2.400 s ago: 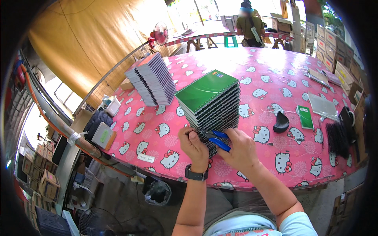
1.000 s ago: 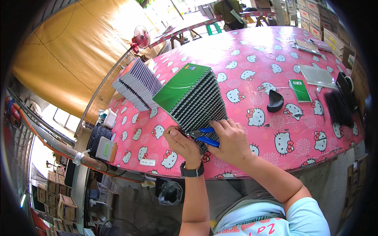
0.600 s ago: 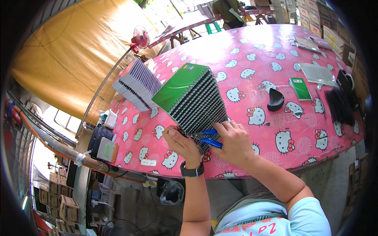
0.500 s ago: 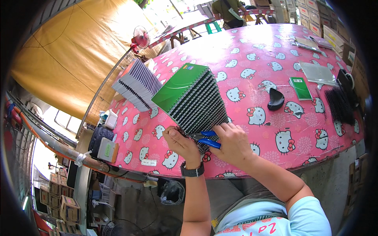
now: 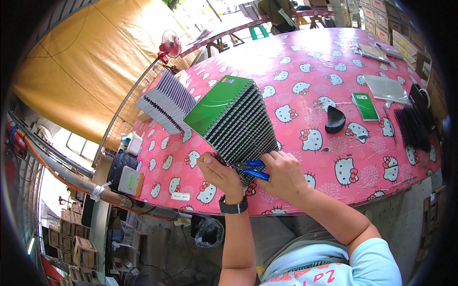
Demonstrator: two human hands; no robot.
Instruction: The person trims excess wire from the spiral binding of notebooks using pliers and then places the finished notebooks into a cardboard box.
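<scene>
A tall stack of spiral notebooks (image 5: 217, 107) with green covers stands at the table's near side, its black coil spines turned toward me. My right hand (image 5: 285, 176) is closed around the blue handles of a pair of pliers (image 5: 255, 170). The jaws meet the coils low on the stack. My left hand (image 5: 218, 174), a dark watch on its wrist, is at the stack's lower left corner beside the jaws. Its fingers are curled with the thumb up; what they grip is hidden.
Another notebook stack (image 5: 167, 102) stands to the left. On the pink patterned table (image 5: 329, 157) lie a black curved object (image 5: 335, 119), a single green notebook (image 5: 365, 107) and a heap of black coils (image 5: 412, 126). A fan (image 5: 171, 46) and a person (image 5: 278, 14) are beyond.
The pliers and my right hand have shifted very slightly right and down along the coils. My left hand stays nearly where it was; the stacks have not moved.
</scene>
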